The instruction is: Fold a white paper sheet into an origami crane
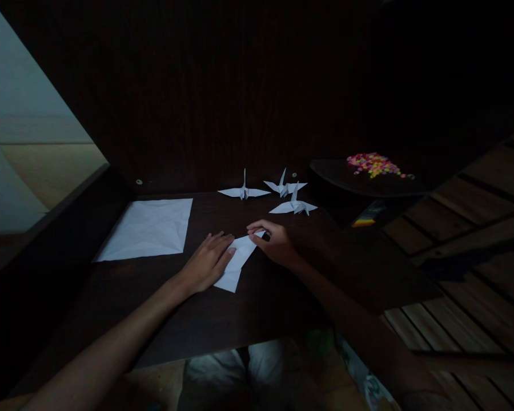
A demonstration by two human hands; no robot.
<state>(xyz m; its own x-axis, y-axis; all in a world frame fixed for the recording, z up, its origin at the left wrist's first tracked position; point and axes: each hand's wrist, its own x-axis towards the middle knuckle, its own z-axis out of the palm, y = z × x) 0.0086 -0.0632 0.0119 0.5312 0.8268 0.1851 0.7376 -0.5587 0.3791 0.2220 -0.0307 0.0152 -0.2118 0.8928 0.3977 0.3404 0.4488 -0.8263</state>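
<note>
A partly folded piece of white paper (240, 257) lies on the dark wooden desk, pointing up and to the right. My left hand (208, 261) rests flat on its left side, fingers stretched out and thumb over the paper. At the far tip, my right hand (274, 242) pinches the paper between thumb and fingers. Behind the hands stand three folded paper cranes: one at the left (244, 192), one at the back right (284, 187) and one in front of that (295, 206). A creased flat white sheet (148, 228) lies to the left.
A raised dark corner shelf (338, 174) at the right bears a pile of small colourful pieces (374, 164). The desk's side panel (47, 228) rises at the left, and a tall dark back panel (223, 85) stands behind. Wooden slats (480, 228) show at the right.
</note>
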